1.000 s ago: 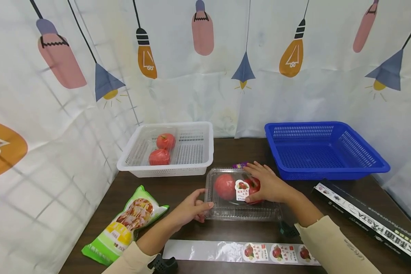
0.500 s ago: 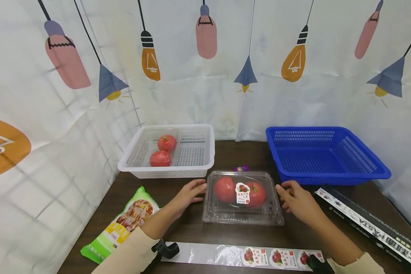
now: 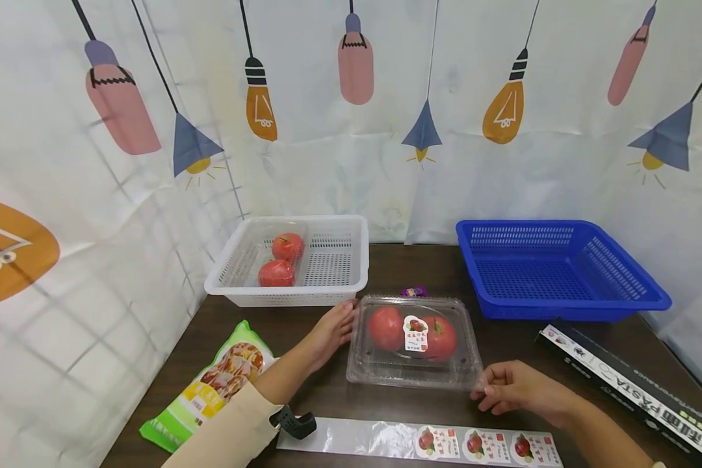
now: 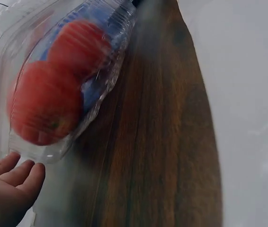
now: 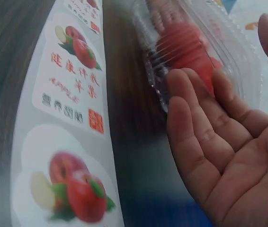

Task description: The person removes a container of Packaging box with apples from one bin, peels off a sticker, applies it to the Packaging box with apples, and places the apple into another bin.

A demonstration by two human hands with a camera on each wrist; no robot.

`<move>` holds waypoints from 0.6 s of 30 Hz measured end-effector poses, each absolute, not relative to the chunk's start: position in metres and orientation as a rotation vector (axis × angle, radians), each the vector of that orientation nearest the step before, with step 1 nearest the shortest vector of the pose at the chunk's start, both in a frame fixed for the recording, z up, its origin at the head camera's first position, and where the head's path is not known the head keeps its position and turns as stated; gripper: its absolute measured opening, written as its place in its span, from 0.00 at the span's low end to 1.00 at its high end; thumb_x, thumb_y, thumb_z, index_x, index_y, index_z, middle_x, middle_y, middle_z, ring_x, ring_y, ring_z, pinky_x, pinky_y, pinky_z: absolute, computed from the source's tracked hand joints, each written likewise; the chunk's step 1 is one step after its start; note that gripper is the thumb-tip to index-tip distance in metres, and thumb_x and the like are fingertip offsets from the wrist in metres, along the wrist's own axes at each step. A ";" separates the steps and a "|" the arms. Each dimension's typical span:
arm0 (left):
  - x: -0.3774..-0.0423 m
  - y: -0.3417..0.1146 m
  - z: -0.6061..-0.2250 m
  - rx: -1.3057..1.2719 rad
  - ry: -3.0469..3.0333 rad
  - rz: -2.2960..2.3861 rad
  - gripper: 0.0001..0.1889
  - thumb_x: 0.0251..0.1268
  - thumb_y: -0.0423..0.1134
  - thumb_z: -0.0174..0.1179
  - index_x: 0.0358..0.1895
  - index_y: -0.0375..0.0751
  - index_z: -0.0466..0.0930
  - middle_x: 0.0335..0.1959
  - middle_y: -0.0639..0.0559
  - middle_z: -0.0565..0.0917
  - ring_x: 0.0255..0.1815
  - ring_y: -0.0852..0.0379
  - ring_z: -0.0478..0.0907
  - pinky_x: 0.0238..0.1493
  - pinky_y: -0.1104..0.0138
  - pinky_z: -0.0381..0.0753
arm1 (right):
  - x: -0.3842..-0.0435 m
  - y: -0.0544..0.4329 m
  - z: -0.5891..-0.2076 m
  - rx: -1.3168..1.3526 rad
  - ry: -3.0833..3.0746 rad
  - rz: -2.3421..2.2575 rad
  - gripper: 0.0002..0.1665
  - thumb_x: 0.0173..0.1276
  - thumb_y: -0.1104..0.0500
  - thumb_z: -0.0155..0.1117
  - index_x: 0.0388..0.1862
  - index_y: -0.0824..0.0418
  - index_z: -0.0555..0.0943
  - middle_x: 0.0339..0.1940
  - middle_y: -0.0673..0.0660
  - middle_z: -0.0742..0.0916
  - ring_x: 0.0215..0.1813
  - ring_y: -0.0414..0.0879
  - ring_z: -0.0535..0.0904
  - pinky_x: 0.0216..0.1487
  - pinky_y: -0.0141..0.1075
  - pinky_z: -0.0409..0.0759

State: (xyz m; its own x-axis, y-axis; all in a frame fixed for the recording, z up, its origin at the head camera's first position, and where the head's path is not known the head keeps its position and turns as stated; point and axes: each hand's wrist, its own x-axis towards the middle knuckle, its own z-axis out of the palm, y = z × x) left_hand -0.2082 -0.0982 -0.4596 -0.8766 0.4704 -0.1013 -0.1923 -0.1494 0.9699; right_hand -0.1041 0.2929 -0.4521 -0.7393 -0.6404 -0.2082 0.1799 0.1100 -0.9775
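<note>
A clear plastic clamshell box with two red apples inside lies on the dark table, slightly turned. On its lid sits a white label printed with apples. The fingers of my left hand reach the box's upper left edge, and in the left wrist view the fingertips touch its rim. My right hand is at the lower right corner, fingers loosely bent and thumb apart from them in the right wrist view. A strip of apple stickers lies in front of the box.
A white basket holding another clear box of apples stands at the back left. At the back right is a blue basket. A green food bag lies left, a long black pasta box right, a small purple packet behind.
My right hand has left the label on the lid and moved right, then down to the box's lower right corner. My left hand has shifted up along the left edge. The box has turned slightly.
</note>
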 end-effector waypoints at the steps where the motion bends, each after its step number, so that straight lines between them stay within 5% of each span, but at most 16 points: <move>1: -0.207 -0.100 -0.459 0.305 1.699 2.077 0.36 0.76 0.50 0.44 0.75 0.29 0.45 0.71 0.30 0.60 0.71 0.39 0.59 0.67 0.51 0.62 | -0.105 0.294 -0.453 -0.455 1.776 -1.706 0.08 0.74 0.65 0.54 0.43 0.72 0.75 0.48 0.70 0.83 0.48 0.60 0.82 0.47 0.46 0.81; 7: -0.199 -0.114 -0.457 0.265 1.737 2.061 0.36 0.75 0.50 0.48 0.71 0.25 0.51 0.50 0.41 0.80 0.49 0.53 0.79 0.54 0.58 0.77 | -0.107 0.304 -0.454 -0.391 1.790 -1.785 0.09 0.71 0.67 0.57 0.48 0.68 0.74 0.50 0.62 0.83 0.48 0.53 0.81 0.49 0.44 0.81; 14: -0.190 -0.121 -0.456 0.271 1.706 1.984 0.34 0.76 0.50 0.48 0.70 0.24 0.53 0.40 0.47 0.80 0.39 0.55 0.81 0.48 0.56 0.81 | -0.117 0.301 -0.459 -0.287 1.736 -1.974 0.12 0.75 0.66 0.52 0.55 0.61 0.70 0.52 0.53 0.81 0.51 0.48 0.80 0.53 0.43 0.79; 18: -0.184 -0.120 -0.456 0.293 1.709 1.911 0.34 0.76 0.50 0.48 0.70 0.25 0.54 0.38 0.47 0.79 0.34 0.56 0.81 0.45 0.57 0.83 | -0.121 0.288 -0.462 -0.199 1.742 -2.093 0.27 0.76 0.64 0.52 0.69 0.68 0.56 0.53 0.53 0.78 0.50 0.45 0.79 0.54 0.41 0.78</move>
State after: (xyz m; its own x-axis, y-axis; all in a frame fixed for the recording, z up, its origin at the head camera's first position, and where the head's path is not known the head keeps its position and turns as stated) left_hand -0.1844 -0.1196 -0.4558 -0.8229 0.5329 -0.1971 -0.2550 -0.0364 0.9662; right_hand -0.1215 0.2882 -0.4620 -0.9064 -0.3958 -0.1478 0.2173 -0.1366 -0.9665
